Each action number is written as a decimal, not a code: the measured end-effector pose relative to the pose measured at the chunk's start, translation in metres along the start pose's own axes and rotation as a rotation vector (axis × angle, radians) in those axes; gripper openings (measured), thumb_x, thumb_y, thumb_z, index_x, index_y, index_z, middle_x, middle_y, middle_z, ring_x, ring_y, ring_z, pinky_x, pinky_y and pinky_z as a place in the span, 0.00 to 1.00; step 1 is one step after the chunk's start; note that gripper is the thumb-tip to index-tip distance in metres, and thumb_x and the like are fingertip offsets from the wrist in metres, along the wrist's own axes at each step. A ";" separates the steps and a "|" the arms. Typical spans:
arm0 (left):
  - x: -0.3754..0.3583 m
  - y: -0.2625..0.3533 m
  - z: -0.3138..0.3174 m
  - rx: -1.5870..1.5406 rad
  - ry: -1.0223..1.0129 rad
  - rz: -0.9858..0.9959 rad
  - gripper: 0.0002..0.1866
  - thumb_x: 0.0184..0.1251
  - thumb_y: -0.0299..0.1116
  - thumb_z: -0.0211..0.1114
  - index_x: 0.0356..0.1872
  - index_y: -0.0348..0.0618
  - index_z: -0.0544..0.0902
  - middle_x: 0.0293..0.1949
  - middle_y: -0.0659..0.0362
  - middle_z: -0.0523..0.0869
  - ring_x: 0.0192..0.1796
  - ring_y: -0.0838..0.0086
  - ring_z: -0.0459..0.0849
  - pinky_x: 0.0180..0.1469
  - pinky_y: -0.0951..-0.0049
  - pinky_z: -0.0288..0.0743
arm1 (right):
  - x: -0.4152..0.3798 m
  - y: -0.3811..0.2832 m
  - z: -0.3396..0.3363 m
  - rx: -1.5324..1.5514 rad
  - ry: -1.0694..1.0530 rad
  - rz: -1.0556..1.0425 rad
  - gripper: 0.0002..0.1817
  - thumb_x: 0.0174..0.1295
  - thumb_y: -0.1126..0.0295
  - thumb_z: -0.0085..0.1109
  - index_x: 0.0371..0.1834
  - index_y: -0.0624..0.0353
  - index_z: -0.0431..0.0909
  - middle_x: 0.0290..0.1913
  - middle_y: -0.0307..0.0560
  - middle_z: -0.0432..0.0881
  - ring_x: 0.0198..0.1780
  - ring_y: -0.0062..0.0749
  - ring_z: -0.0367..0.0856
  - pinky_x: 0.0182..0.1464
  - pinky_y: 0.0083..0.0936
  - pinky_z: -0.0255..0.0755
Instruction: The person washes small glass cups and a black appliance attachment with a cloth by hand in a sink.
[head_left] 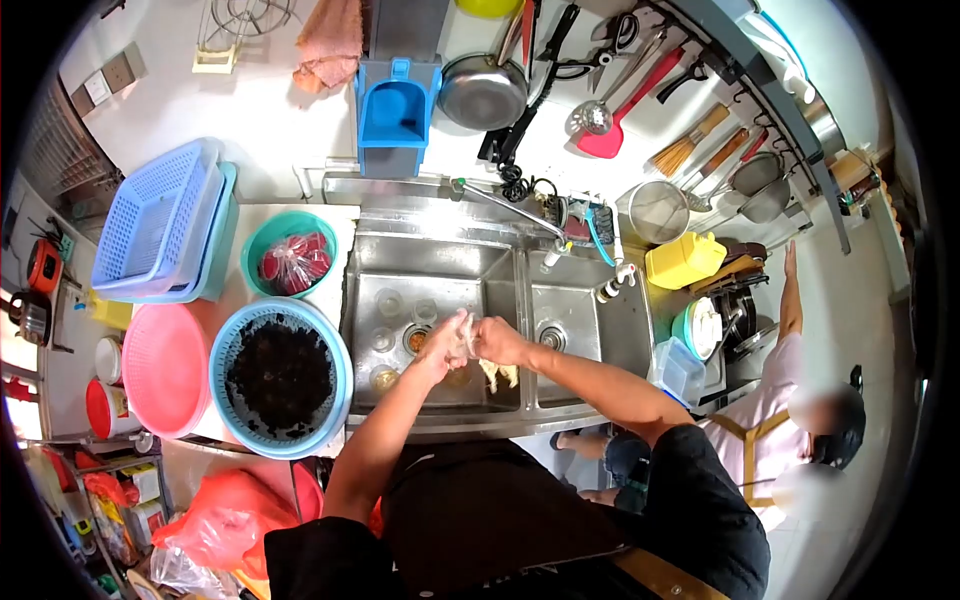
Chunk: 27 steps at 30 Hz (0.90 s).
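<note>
Over the divided steel sink (505,404), my left hand (440,348) and my right hand (500,341) meet with fingers closed together. Something whitish and wet-looking shows between them; I cannot tell what it is. Below my right hand, a crumpled pale-yellow piece (498,374) hangs or lies in the left basin by the divider. Several small clear cups (388,302) stand in that basin around the drain (417,339), left of my hands. Higher up, the faucet spout (515,212) reaches across toward the right basin.
On the left counter are a blue basket of dark, soaked-looking pieces (280,375), a pink basket (165,370) and a teal bowl (262,240) with a red bag. A yellow jug (685,260) stands right of the sink. Another person (770,420) is at right, one arm stretched forward.
</note>
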<state>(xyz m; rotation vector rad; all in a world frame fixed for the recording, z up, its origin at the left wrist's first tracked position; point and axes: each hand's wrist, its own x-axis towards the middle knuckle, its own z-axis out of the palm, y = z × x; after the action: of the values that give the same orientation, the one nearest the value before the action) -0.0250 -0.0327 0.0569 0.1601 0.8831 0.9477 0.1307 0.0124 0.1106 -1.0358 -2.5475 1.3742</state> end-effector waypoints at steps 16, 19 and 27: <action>0.011 0.022 0.004 0.096 -0.046 0.033 0.24 0.70 0.56 0.56 0.41 0.44 0.84 0.29 0.62 0.86 0.20 0.80 0.78 0.12 0.83 0.57 | -0.008 -0.028 -0.009 -0.595 0.182 -0.054 0.07 0.53 0.68 0.62 0.33 0.59 0.82 0.42 0.51 0.84 0.39 0.53 0.84 0.36 0.46 0.78; 0.014 0.029 0.007 0.167 0.002 0.068 0.22 0.69 0.56 0.58 0.42 0.46 0.83 0.28 0.63 0.85 0.21 0.81 0.78 0.12 0.82 0.56 | -0.001 -0.032 -0.008 -0.621 0.234 0.046 0.07 0.53 0.67 0.62 0.30 0.58 0.83 0.40 0.54 0.85 0.37 0.55 0.84 0.37 0.46 0.79; 0.022 0.003 0.002 0.019 0.164 0.088 0.20 0.67 0.57 0.58 0.43 0.53 0.81 0.32 0.66 0.84 0.28 0.79 0.81 0.19 0.77 0.64 | 0.012 -0.007 0.016 0.880 0.393 0.294 0.07 0.58 0.72 0.58 0.35 0.60 0.85 0.28 0.47 0.84 0.29 0.21 0.81 0.33 0.30 0.76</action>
<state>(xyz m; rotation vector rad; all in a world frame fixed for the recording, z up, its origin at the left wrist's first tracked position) -0.0192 -0.0139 0.0469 0.1403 1.0435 1.0458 0.1120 0.0048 0.1035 -1.3008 -1.3055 1.8427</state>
